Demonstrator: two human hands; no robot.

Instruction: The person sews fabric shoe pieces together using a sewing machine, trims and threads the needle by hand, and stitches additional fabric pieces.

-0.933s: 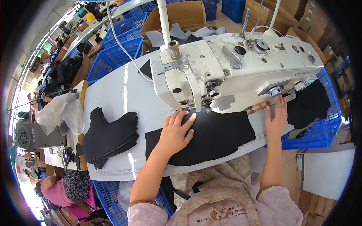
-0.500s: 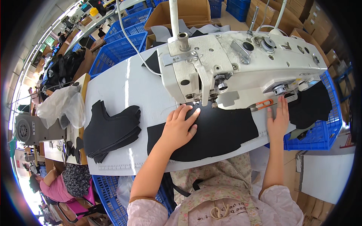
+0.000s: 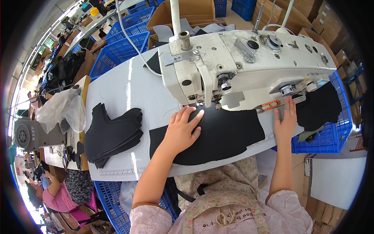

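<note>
I look through the left of two head-worn fisheye cameras, set above and behind the fingers (image 3: 197,117) and facing down and forward over them. It is near enough that the apron (image 3: 230,175) fills the lower edge behind the fingers, yet wide enough to take in the sewing machine (image 3: 241,58) beyond them and the room bending away to their left.

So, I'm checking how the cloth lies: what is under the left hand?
The left hand lies over a black fabric piece on the pale tabletop. The stretch of fabric edge beneath the hand is covered and cannot be seen.
</note>
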